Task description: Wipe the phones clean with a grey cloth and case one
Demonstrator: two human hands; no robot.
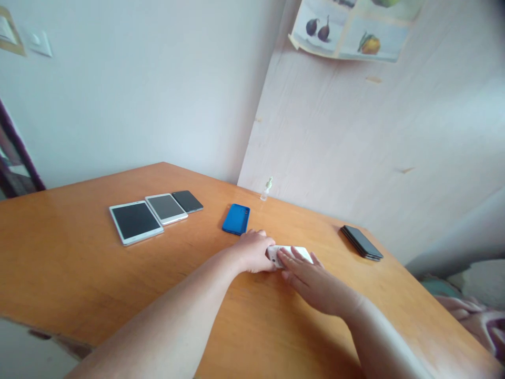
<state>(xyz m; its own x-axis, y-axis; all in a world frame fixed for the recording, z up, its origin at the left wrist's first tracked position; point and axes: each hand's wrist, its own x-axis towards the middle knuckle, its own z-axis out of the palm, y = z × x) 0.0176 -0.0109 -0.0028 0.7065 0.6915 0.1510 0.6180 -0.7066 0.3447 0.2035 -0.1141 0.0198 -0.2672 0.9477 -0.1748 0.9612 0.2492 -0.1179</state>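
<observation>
A white phone [296, 252] lies on the orange wooden table [79, 273]. My left hand [254, 251] is curled round its left end. Over the phone's near side lies my right hand [311, 281], fingers stretched flat and pressing on it. Just beyond my left hand, a blue phone [236, 219] lies back side up.
At the left of the table lie a white tablet [135, 221], a smaller white tablet [166, 208] and a dark phone [188, 201] in a row. Two stacked dark phones [361, 242] lie at the right edge. A small clear spray bottle [267, 189] stands by the wall.
</observation>
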